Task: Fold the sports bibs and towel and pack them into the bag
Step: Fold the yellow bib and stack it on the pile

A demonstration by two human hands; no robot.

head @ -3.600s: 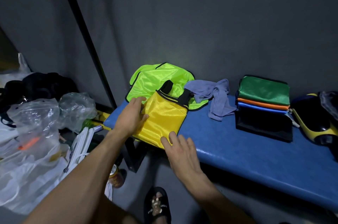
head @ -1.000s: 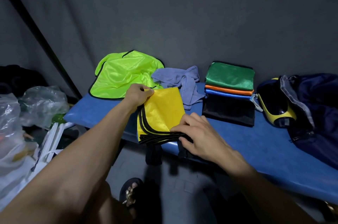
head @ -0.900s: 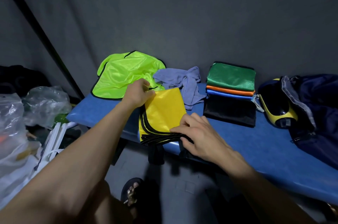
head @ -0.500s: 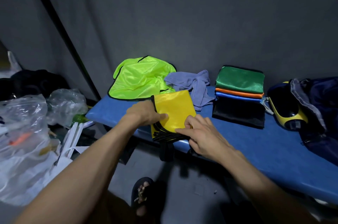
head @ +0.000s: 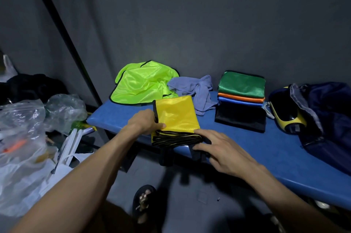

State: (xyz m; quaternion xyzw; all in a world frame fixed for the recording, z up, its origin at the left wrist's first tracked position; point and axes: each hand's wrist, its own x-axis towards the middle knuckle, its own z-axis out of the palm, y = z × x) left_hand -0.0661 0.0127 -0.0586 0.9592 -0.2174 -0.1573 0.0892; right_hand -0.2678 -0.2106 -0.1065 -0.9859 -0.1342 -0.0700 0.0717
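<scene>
A yellow bib [head: 176, 114] with black trim lies folded at the front edge of the blue bench [head: 247, 149]. My left hand [head: 144, 123] grips its left edge, thumb on top. My right hand [head: 218, 147] rests with spread fingers on the bib's near right corner and its black straps. Behind it lie an unfolded neon green bib [head: 142, 84] and a crumpled grey-blue towel [head: 195, 90]. A stack of folded bibs [head: 241, 99], green on top, stands to the right. The dark blue and yellow bag [head: 307, 111] lies at the far right.
Clear plastic bags [head: 24, 128] and dark clothes crowd the left side on the floor. A black pole [head: 62, 29] leans against the grey wall. My sandalled foot [head: 144, 202] stands below the bench edge.
The yellow bib went from half folded to a compact folded square. My left hand moved from its far corner to its left edge; my right hand slid to the near right corner.
</scene>
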